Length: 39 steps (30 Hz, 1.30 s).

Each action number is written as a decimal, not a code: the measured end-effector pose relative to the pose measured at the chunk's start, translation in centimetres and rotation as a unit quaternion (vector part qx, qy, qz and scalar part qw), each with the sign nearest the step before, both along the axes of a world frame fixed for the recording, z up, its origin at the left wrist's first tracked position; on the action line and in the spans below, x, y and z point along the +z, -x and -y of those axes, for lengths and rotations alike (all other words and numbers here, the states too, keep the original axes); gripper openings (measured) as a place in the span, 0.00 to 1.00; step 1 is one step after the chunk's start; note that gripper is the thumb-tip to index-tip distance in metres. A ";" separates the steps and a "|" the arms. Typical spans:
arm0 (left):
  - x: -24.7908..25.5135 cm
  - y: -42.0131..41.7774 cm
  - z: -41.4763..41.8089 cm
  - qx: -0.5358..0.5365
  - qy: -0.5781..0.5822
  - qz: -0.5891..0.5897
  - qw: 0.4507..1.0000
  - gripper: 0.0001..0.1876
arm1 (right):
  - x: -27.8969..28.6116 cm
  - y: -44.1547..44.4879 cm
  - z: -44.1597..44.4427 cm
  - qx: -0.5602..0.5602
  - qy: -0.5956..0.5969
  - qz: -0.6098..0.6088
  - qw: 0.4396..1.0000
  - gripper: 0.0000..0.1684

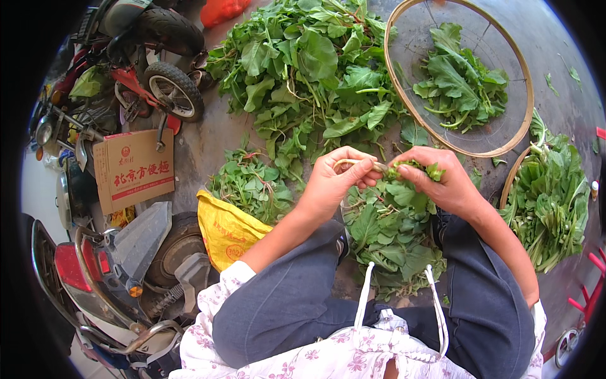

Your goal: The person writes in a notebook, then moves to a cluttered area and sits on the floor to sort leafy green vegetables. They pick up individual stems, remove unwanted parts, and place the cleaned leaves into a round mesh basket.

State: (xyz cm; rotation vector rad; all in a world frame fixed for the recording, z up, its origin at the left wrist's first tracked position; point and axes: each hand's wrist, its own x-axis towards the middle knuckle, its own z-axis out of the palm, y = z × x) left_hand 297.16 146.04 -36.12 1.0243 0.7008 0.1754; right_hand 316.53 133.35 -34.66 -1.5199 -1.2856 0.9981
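Note:
In my left hand the pale root end of a leafy green plant is pinched between the thumb and fingers. My right hand grips the green crown of what looks like the same plant, close beside the left. Loose leafy greens lie on the floor between my legs, under the hands. A large heap of leafy greens with roots spreads beyond the hands, and a smaller pile lies to the left. At the upper right, a round wooden-rimmed mesh sieve holds a bunch of greens.
Trimmed greens fill a round container at the right. A yellow woven bag lies by my left knee. At left stand a cardboard box, a small bicycle's wheel and a parked motorcycle. A red plastic bag lies at the top.

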 end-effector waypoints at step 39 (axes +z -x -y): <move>0.4 -0.2 -4.0 0.116 -0.405 0.009 0.907 0.08 | -7.3 -2.3 1.5 -0.010 0.213 -0.179 0.960 0.17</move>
